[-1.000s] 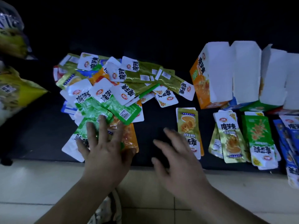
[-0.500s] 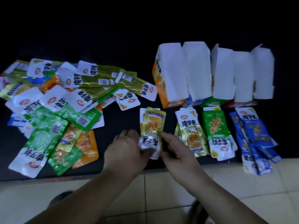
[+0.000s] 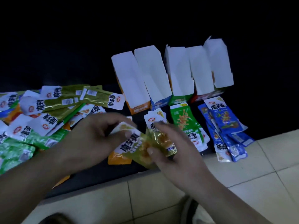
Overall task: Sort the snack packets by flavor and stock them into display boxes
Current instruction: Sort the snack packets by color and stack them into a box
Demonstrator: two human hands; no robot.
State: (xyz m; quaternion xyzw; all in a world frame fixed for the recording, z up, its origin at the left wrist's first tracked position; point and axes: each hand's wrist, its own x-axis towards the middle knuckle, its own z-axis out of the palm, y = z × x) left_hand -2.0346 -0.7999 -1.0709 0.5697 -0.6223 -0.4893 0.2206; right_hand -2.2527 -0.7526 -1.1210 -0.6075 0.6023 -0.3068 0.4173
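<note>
Olive-gold foil with a white header and bold black characters: this is the snack packet (image 3: 137, 147) we see held in both hands, low over the dark mat (image 3: 105, 178). The left hand (image 3: 97, 138) pinches its white end. The right hand (image 3: 176, 152) grips its body, printed with orange-yellow food. It overlaps an orange packet (image 3: 119, 158), near the white-flapped display boxes (image 3: 145, 75).

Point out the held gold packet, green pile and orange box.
gold packet (image 3: 136, 148), head view, its printed middle.
green pile (image 3: 183, 119), head view, top packet's face.
orange box (image 3: 140, 108), head view, front wall.
</note>
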